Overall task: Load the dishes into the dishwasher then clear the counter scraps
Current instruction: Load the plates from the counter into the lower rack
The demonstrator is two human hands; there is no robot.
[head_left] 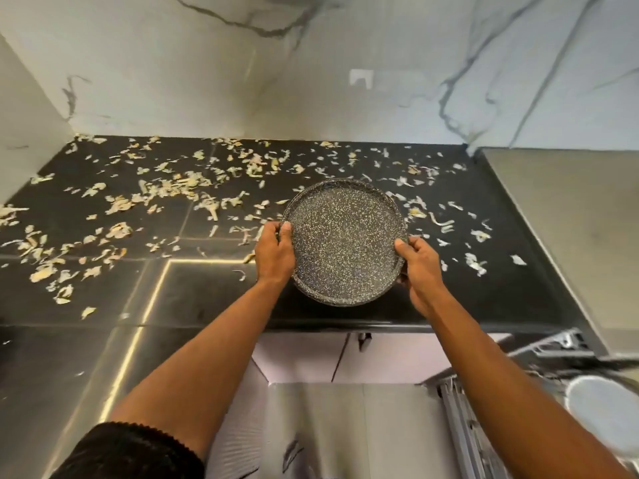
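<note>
A: Marble-veined walls are boxing in the black desk, and pale vegetable scraps are lying scattered over most of it. We are standing at its front edge with the speckled round plate between our hands.

B: Right. Our left hand is curling round the plate's left rim, thumb on top, and our right hand is pinching the right rim the same way. Both are gripping it; neither is free.

A: Whether the plate is resting on the desk or already a little above it, we cannot tell.

B: Either way we are keeping it level, so anything clinging to it is not sliding off onto the floor.

A: The dishwasher seems to be the open unit at lower right, where a white dish is already sitting in the rack.

B: So we are judging the next move as a swing down and to the right. We should be turning from the waist, holding both rims firmly, then tilting the plate upright only once it is over the rack.

A: And the scraps are waiting until the dishes are in.
</note>
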